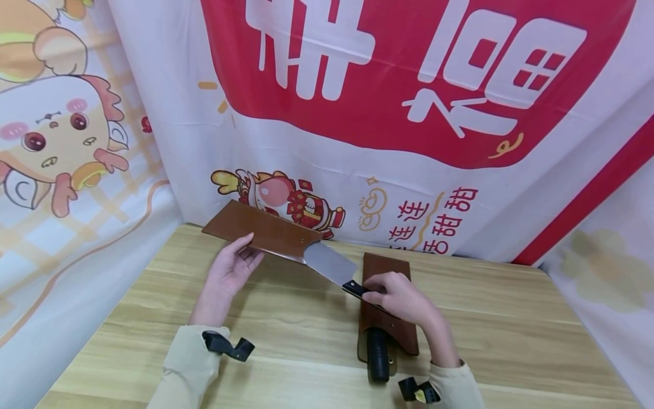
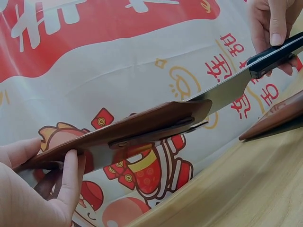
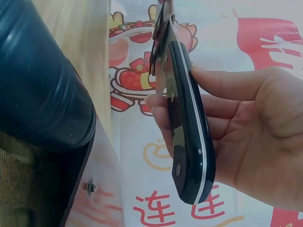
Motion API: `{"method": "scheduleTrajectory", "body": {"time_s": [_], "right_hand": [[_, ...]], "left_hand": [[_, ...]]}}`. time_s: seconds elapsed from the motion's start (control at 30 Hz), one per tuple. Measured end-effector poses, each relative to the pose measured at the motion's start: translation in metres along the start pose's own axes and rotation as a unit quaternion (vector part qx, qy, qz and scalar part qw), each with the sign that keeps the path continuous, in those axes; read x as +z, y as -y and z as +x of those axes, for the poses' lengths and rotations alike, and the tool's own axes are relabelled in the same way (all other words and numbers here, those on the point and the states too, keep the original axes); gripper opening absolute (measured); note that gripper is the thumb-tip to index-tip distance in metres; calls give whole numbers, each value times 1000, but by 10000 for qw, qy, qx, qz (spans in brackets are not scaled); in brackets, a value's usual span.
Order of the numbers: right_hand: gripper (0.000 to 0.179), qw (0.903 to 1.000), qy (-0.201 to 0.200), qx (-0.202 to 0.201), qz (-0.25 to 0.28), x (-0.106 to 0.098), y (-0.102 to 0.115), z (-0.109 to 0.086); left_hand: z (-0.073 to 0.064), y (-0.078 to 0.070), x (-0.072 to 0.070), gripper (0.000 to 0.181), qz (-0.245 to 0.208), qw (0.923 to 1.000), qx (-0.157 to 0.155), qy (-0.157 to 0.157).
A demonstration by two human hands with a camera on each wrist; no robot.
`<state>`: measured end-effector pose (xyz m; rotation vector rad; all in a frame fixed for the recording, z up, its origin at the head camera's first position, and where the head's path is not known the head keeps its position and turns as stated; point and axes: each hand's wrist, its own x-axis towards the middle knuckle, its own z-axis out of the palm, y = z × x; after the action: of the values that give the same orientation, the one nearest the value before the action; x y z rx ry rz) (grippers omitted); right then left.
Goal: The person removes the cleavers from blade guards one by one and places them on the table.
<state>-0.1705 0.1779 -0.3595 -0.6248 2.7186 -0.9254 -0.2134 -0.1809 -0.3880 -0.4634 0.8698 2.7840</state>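
Observation:
A wide-bladed kitchen knife (image 1: 332,263) sits partly inside a brown leather sheath (image 1: 265,229), held up over the table. Its bare blade shows between the sheath's mouth and the black riveted handle (image 3: 189,123). My left hand (image 1: 237,267) grips the sheath's far end from below, thumb on the near edge; in the left wrist view its fingers (image 2: 71,179) curl under the leather. With my right hand (image 1: 401,295) I pinch the handle between thumb and fingers. Most of the blade is hidden in the sheath.
Below my right hand, a second brown sheath (image 1: 385,267) lies on the wooden table (image 1: 286,341), with a ribbed black handle (image 1: 378,355) sticking out toward me. A printed cloth (image 1: 409,165) hangs behind the table, and another patterned cloth (image 1: 66,187) hangs at the left.

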Motion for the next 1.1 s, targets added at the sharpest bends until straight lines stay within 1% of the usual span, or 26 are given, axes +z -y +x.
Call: {"method": "scheduleTrajectory", "body": {"time_s": [0.1,0.23,0.4,0.5,0.57,0.67,0.8,0.93,1.1], "right_hand": [[15,9999,79,-46,65,0,0,0],[16,9997,175,-31,155,0,-1,0],[18,9991,266,26,321,-1,-5,0],[17,9986,277,-68,452,-2,-9,0],[16,9974,291,-150,637,-2,-12,1],[16,9935,342,-197,1069,-4,-15,0],[20,9857,388,-67,1637,-8,-19,-1],[22,9823,389,62,1830,-12,-24,-4],[22,9816,378,118,1868,-17,-30,-8]], "left_hand": [[1,1,0,26,27,10000,26,27],[1,1,0,24,25,10000,64,37],[1,2,0,25,52,9998,102,174],[0,2,-1,26,49,9996,132,247],[0,2,-1,26,50,9996,164,245],[-1,1,-2,25,42,9995,186,244],[-2,0,-2,22,-24,9995,223,217],[-3,-2,-4,17,-145,9993,289,182],[-4,-5,-5,18,-146,9988,414,205]]}}
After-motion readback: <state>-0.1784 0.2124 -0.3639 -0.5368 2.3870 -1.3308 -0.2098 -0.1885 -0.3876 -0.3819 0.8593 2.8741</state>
